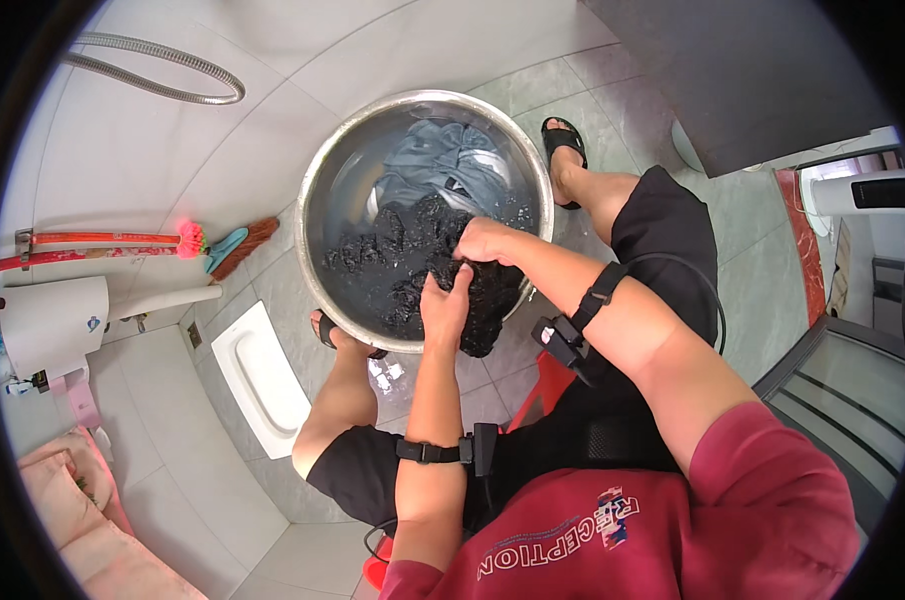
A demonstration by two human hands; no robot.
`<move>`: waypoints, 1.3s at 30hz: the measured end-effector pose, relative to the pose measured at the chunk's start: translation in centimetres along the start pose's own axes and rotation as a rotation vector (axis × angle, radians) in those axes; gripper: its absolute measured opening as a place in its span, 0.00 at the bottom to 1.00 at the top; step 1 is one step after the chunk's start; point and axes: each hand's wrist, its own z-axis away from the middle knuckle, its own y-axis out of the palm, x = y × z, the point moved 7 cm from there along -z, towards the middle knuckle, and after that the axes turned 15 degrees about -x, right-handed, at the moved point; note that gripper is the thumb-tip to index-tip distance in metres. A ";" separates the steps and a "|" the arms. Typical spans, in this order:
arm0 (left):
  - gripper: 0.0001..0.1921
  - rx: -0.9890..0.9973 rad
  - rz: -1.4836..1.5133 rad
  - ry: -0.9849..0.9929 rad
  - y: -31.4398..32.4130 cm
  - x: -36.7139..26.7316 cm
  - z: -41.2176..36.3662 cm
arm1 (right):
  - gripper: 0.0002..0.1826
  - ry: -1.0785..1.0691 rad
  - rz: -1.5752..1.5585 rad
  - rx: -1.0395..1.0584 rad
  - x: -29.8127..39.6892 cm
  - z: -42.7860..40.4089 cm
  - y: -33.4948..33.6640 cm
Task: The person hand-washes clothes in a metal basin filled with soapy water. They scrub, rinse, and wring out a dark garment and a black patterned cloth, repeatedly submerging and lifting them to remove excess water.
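A large round metal basin (311,296) of cloudy water stands on the floor between my knees. Soaked black textured fabric (415,236) lies in its near half, and a bunched part hangs over the near right rim. My right hand (485,240) grips this fabric with curled fingers, partly turned away from view. Just below and to the left, my left hand (446,300) pinches the same fabric, its thumb and fingers pressed into the folds. Behind both hands, a grey-blue garment (437,161) with white parts lies partly under water at the far side.
A white squat toilet pan (265,382) is set in the tiled floor at left. A brush (246,247) leans by the wall, below a metal shower hose (160,56). Behind the basin's right side is a dark panel (745,67). Part of a red stool (546,382) shows under me.
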 end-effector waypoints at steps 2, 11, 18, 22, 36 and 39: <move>0.30 -0.018 -0.125 -0.016 0.3 -0.3 0.1 | 0.15 0.002 0.008 -0.257 -2.1 -2.1 -2.6; 0.46 -0.001 -0.053 -0.331 -3.9 3.5 -3.2 | 0.33 0.591 -1.065 0.179 -8.4 -1.0 -0.1; 0.33 0.597 0.962 -0.715 0.5 8.5 -1.7 | 0.21 -0.219 -0.241 -0.213 6.8 11.5 4.3; 0.29 0.497 1.095 -0.650 0.6 13.3 -4.8 | 0.20 -0.647 0.092 -0.204 10.5 17.0 6.5; 0.40 0.297 0.782 -0.871 -0.7 4.7 1.2 | 0.22 -0.130 -0.020 -0.295 4.1 8.8 2.1; 0.26 0.567 1.086 -0.622 0.3 3.7 -0.5 | 0.12 -0.721 0.040 -0.436 8.6 14.5 2.9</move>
